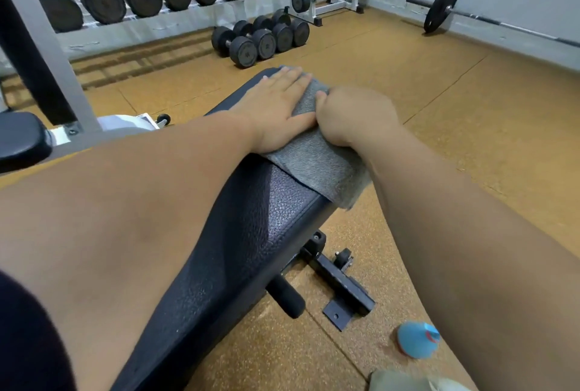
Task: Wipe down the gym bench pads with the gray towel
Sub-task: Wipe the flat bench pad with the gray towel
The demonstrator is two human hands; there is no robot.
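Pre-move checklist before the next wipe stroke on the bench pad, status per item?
1. Gray towel on the bench pad: ok, it lies across the pad's far part, one edge hanging off the right side.
2. Left hand contact: ok, flat, palm down, partly on the towel.
3. Right hand grip: ok, curled over the towel's right side.
4. Pad near the camera free of objects: ok, bare black surface.
5. Blue object on the floor clear of the bench: ok, off to the right.
6. Pad already clean or dry: cannot tell.
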